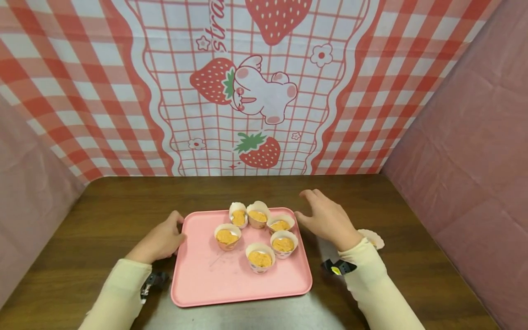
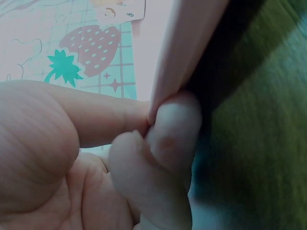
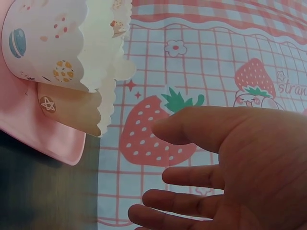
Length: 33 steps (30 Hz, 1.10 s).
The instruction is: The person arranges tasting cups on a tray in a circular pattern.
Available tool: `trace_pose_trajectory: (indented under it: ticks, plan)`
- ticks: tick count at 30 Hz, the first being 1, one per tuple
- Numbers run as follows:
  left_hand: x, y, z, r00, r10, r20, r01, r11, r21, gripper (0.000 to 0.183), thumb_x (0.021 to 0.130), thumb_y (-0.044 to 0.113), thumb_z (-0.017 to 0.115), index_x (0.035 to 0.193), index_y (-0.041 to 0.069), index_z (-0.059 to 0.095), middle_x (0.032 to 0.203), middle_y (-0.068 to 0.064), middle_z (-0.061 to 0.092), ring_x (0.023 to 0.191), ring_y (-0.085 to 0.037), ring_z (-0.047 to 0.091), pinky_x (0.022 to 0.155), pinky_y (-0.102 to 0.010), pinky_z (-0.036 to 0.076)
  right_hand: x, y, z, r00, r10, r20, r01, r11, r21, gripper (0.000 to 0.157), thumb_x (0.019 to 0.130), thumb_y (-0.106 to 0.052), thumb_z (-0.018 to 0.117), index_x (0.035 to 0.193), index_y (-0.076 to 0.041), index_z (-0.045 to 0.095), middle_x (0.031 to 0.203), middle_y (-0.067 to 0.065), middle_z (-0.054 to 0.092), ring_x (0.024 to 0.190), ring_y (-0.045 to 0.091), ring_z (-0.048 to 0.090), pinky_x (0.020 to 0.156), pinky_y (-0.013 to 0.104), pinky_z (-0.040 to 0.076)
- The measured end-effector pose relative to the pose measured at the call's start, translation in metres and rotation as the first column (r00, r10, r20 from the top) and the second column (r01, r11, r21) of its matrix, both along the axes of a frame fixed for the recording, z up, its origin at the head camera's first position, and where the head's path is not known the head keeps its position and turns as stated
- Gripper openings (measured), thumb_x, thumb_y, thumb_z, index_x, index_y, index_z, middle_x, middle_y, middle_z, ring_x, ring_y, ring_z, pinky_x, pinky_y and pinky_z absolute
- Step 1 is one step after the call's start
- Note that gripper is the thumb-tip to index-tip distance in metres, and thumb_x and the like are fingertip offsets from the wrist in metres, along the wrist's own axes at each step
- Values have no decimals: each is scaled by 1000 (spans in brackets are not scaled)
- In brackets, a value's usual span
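Note:
A pink tray [image 1: 202, 284] lies on the wooden table, holding several paper baking cups with yellow-orange batter inside, such as the front cup [image 1: 260, 259] and the left one [image 1: 227, 237]. My left hand [image 1: 162, 238] pinches the tray's left rim [image 2: 184, 52], thumb on the upper side and fingers curled beneath. To the right of the tray, my right hand [image 1: 327, 220] hovers by its far corner with fingers spread and nothing in them. In the right wrist view, patterned cups [image 3: 45, 40] stand on the tray beyond the thumb.
One more paper cup [image 1: 373, 238] sits on the table to the right, partly hidden behind the right sleeve. A strawberry-print cloth [image 1: 255, 114] hangs at the table's back edge. Pink cloth [image 1: 466, 137] borders the right side.

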<state>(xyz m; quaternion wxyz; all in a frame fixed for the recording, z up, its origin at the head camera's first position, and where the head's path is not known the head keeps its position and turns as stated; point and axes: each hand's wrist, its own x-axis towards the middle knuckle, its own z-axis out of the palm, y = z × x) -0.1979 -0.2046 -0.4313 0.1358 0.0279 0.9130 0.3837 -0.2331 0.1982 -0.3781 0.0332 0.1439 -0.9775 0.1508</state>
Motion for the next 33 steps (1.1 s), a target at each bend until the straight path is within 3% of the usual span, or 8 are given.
trace_pose_trajectory:
  ticks: [33]
  plan:
    - [0, -2, -2, 1000, -15, -11, 15, 1000, -10, 37, 99, 11, 56, 129, -2, 40, 72, -9, 58, 52, -21, 52, 51, -35, 45, 3, -4, -1, 998, -2, 69, 0, 1000, 22, 55, 92, -40, 74, 135, -8, 62, 128, 14, 64, 107, 32, 68, 88, 56, 56]
